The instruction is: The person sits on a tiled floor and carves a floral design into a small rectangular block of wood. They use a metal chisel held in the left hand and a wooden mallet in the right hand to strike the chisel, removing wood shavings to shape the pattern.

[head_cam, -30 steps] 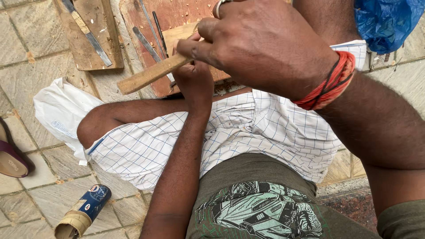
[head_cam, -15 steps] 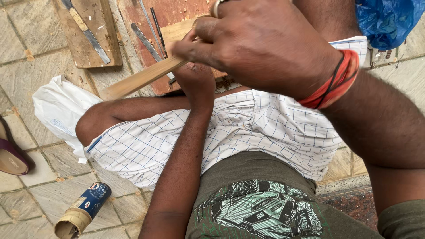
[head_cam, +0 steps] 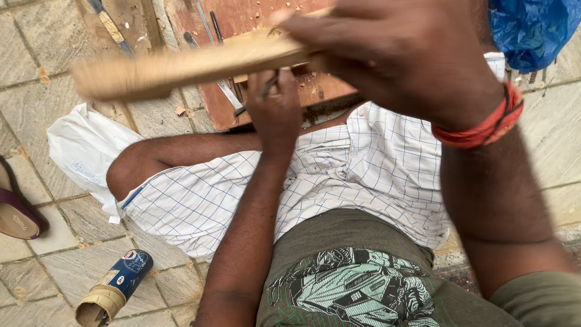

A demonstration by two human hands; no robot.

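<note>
My right hand (head_cam: 399, 54) grips a long wooden stick (head_cam: 181, 65), blurred from motion, that reaches out to the left above the work. Below it my left hand (head_cam: 275, 106) is closed on a thin metal chisel (head_cam: 266, 88) whose tip rests on a reddish wooden board (head_cam: 254, 18). Wood chips lie scattered on that board. A red thread band (head_cam: 484, 124) circles my right wrist. I sit cross-legged in a white checked cloth (head_cam: 357, 169), my knee pointing left.
Several more metal chisels (head_cam: 209, 27) lie on the board. A second plank with a tool (head_cam: 112, 24) rests at the top left. On the paving stones are a white plastic bag (head_cam: 82, 148), a sandal (head_cam: 15, 206), a blue tube (head_cam: 118, 284) and a blue bag (head_cam: 535, 27).
The stick in my right hand has swung from a downward tilt to nearly level and higher, now blurred. The left hand stays on the chisel at the board.
</note>
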